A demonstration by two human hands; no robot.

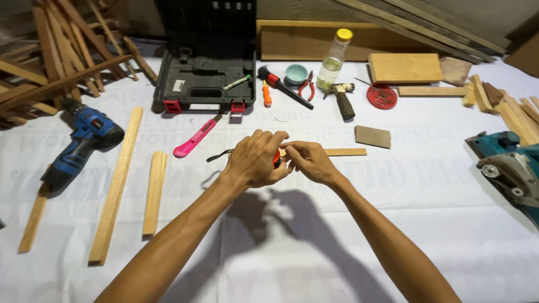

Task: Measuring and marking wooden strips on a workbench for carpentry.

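Observation:
My left hand (255, 160) is closed around a small orange and black object (276, 159), likely a tape measure, with a black strap (219, 155) hanging to its left. My right hand (309, 161) meets it from the right, fingertips pinching at the object's front. Both hands hover over the white sheet (393, 185) near the middle. A thin wooden strip (345, 151) lies just behind my right hand. Most of the held object is hidden by my fingers.
A pink utility knife (193, 139), blue cordless drill (78, 146) and long wooden slats (118, 185) lie to the left. Behind are an open black tool case (205, 84), a bottle (334, 59), hammer (342, 101), pliers (306, 87) and red lid (382, 96). A teal power planer (508, 165) sits at the right.

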